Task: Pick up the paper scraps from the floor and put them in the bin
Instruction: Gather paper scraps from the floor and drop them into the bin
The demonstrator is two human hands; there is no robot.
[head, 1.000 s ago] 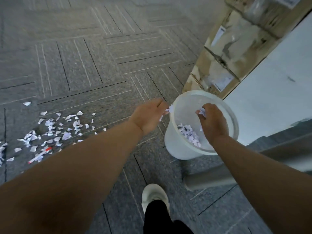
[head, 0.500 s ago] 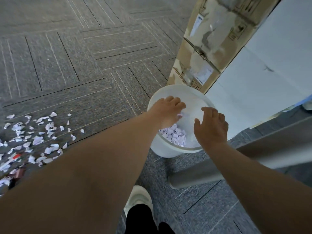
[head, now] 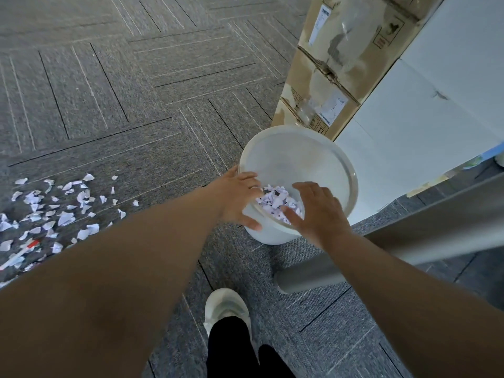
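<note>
A white round bin (head: 321, 156) stands on the grey carpet, with a heap of torn paper scraps (head: 278, 201) inside it. My left hand (head: 237, 199) hovers over the bin's near left rim, fingers spread and holding nothing. Over the near right rim is my right hand (head: 317, 214), fingers also spread and empty. Several white paper scraps (head: 58, 211) lie scattered on the carpet at the far left, well away from both hands.
Stacked cardboard boxes (head: 338, 61) stand just behind the bin, next to a white wall panel (head: 425, 110). A grey metal leg (head: 308, 274) lies on the floor at right. A red-and-white pen (head: 20, 251) lies among the scraps. My white shoe (head: 226, 309) is below.
Both hands held scraps at the bin's rim a second ago, then opened over it. The scraps have dropped in, and both hands have pulled back toward the near rim.
</note>
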